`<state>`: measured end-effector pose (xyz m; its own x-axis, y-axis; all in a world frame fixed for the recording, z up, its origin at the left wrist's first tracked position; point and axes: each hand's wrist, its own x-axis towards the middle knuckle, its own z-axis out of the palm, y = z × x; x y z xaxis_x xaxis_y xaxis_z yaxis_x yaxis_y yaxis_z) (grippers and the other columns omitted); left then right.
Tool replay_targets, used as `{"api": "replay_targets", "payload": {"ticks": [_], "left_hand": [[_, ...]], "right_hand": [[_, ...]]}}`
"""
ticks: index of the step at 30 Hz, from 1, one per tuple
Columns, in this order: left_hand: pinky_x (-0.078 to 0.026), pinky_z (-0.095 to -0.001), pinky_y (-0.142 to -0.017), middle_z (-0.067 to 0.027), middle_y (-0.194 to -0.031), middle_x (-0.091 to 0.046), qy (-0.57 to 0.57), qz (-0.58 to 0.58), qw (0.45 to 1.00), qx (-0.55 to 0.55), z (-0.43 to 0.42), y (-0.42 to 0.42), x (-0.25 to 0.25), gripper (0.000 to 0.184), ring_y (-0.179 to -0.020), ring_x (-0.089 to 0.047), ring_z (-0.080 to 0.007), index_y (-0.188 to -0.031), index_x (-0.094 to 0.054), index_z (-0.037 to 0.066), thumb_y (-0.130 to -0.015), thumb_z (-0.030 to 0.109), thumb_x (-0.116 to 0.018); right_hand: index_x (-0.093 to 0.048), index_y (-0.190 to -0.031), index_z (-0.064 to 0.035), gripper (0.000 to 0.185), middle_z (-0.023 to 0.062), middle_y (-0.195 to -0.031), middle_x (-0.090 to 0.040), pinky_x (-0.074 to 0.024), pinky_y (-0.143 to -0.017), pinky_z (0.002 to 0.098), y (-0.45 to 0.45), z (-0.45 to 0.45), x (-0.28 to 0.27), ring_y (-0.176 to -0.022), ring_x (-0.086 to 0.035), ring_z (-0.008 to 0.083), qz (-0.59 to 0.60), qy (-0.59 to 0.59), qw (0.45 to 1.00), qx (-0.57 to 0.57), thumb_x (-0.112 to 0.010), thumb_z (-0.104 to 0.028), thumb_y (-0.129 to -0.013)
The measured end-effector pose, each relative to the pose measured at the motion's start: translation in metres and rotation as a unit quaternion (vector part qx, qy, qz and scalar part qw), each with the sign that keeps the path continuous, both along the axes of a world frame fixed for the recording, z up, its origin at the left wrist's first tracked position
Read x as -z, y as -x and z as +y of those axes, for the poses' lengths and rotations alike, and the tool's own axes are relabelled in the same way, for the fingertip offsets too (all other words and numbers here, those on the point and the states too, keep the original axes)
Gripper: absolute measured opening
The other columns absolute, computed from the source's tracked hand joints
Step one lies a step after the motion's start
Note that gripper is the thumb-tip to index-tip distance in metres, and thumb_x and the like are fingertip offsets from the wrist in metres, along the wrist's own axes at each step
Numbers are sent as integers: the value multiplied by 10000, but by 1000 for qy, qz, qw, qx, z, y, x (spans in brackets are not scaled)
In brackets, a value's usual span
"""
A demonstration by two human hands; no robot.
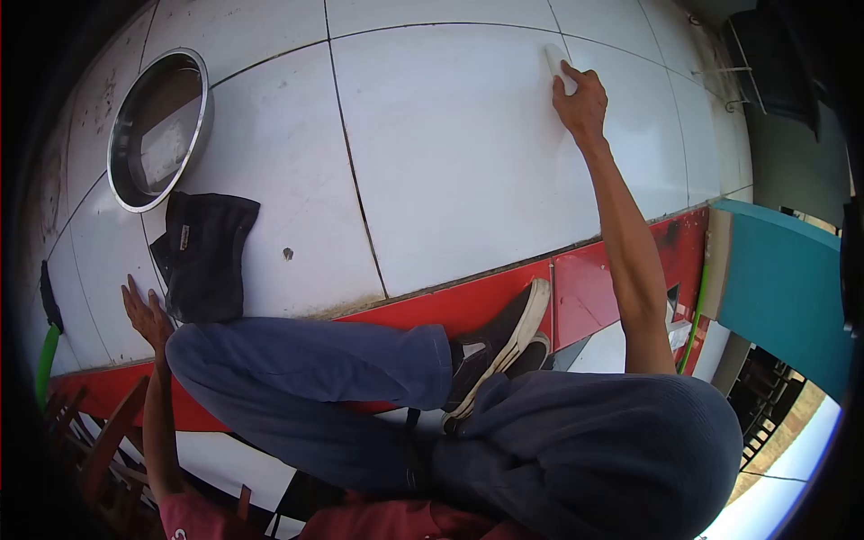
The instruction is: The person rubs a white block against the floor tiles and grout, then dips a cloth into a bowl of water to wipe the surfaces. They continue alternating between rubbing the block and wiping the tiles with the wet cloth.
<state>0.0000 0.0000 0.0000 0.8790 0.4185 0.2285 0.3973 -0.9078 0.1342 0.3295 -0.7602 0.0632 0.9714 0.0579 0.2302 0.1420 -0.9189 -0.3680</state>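
Note:
My right hand reaches far out over the white tiles. Its fingers are closed around a small, pale oblong piece, which is against the tile surface; what kind of thing it is I cannot make out. At the left, my left hand lies flat on the tiles with its fingers spread, holding nothing. Close beside it is a folded black cloth with a small label. Above the cloth stands a round metal basin with water in it.
My bent legs and a dark shoe rest along the red edge of the tiled surface. A green-handled tool lies at the far left. A teal panel and a dark object are at the right.

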Motion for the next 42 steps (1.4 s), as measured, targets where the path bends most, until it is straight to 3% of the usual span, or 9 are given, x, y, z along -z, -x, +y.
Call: {"api": "replay_targets", "payload": {"ticks": [5,11,16,23,30,37,39,41,42], "left_hand": [[-252,-530,-1195,-236,-1606,-314,-2,4,1000,2,0,-1,-10,565,-1482,-291,-413,-1566,-388,171,-1039,347,-488],[-244,-538,-1195,-244,-1601,-316,2,-3,1000,2,0,-1,-8,560,-1477,-300,-421,-1559,-398,152,-1041,351,-472],[-247,-535,-1195,-246,-1599,-319,-7,-4,1000,13,8,0,-1,562,-1478,-298,-420,-1557,-400,149,-1039,353,-471],[-251,-522,-1196,-249,-1602,-317,4,-1,1000,4,-2,-2,-6,576,-1480,-299,-419,-1560,-395,147,-1034,365,-482],[-247,-524,-1196,-247,-1601,-317,2,1,1000,-17,-12,-5,-13,572,-1482,-296,-411,-1558,-398,145,-1030,343,-493],[-224,-528,-1203,-243,-1601,-318,-5,4,1000,-10,-1,-6,-7,574,-1484,-288,-408,-1562,-392,149,-1025,323,-496],[-226,-531,-1202,-244,-1600,-317,-13,7,1000,-15,-3,-4,-6,578,-1482,-291,-411,-1565,-386,150,-1023,317,-497],[-227,-534,-1201,-246,-1600,-315,-10,8,1000,-13,-2,-3,-9,581,-1482,-290,-414,-1566,-383,152,-1021,315,-497],[-228,-535,-1200,-247,-1601,-314,-6,7,1000,-13,-4,-4,-7,582,-1481,-290,-416,-1567,-382,153,-1020,314,-497]], "right_hand": [[-736,-1218,-174,356,98,-969,-609,-534,-788,385,73,59,-11,-888,-612,260,-7,-12,961,-278,-749,-139,-865],[-721,-1246,-115,354,116,-897,-598,-513,-795,400,-30,-34,4,-860,-605,277,-36,59,998,11,-691,-199,-903],[-725,-1239,-116,364,120,-898,-595,-527,-810,401,37,-43,-6,-866,-624,290,3,45,993,105,-702,-228,-894],[-723,-1231,-74,384,103,-888,-583,-513,-728,374,214,-45,-13,-811,-604,248,12,1,996,90,-755,-110,-851],[-722,-1216,-55,346,145,-921,-623,-516,-808,403,52,-41,-1,-893,-624,301,-34,26,995,90,-698,-187,-896],[-730,-1219,-157,375,121,-961,-611,-535,-807,390,109,63,-18,-915,-626,280,16,3,949,-316,-758,-131,-846],[-733,-1212,-140,351,122,-948,-610,-533,-801,391,72,26,-10,-890,-621,279,-78,41,977,-192,-742,-134,-860],[-732,-1218,-132,349,121,-933,-606,-526,-788,394,25,-24,-5,-871,-614,278,-9,47,997,59,-730,-143,-869],[-731,-1223,-134,353,121,-929,-603,-524,-785,397,25,-23,-5,-865,-611,278,-9,34,999,32,-727,-146,-871]]}}
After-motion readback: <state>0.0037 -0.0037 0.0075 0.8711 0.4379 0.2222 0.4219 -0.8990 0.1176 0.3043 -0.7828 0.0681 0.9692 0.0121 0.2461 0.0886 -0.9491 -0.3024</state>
